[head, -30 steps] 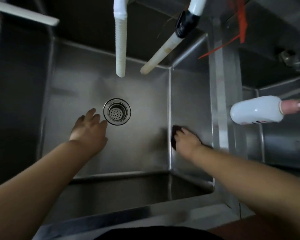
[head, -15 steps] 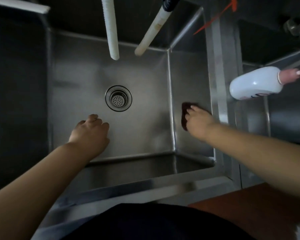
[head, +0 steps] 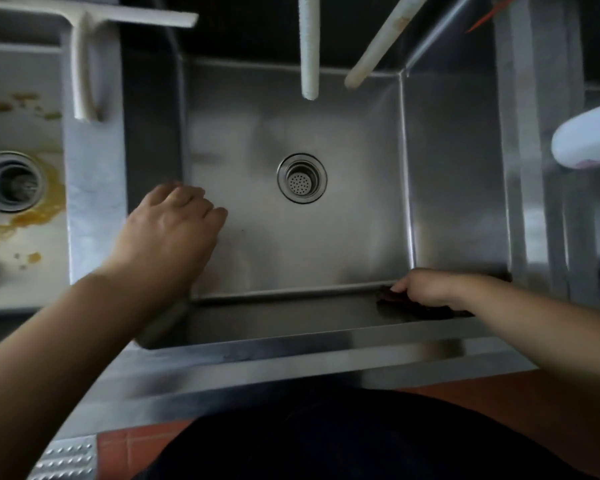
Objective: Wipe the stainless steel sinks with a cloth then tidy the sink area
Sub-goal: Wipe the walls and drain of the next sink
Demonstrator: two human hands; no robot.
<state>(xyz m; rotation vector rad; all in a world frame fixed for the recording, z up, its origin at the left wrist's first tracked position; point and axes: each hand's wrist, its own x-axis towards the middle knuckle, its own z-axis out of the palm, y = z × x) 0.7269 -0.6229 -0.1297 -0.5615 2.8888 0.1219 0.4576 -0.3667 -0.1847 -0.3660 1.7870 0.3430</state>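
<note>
A dark cloth (head: 413, 304), nearly black with a faint reddish tinge, is pressed against the near inner wall of the middle sink (head: 447, 168), at its near right corner, just beside the seam where the wall meets the floor of the basin. It is seen as a low, flattened pad with a rough, uneven edge; its weave cannot be made out. The cloth is held by the right hand (head: 425, 287), whose fingers are curled over its upper edge so that only the lower strip and left end are left showing.

The left hand (head: 168, 233) is held over the left side of the same basin, palm down, with the fingers loosely bent and nothing grasped; whether the steel is touched by it cannot be told.

The basin is of brushed stainless steel, dull grey with soft streaks of reflected light, and a round perforated drain strainer (head: 301, 178) is set in its floor. Two white hoses (head: 309, 53) are hung above the far wall. In the left sink (head: 25, 271), yellow-brown stains (head: 39, 209) are spread around the drain. A white bottle (head: 589, 140) is seen at the right edge.
</note>
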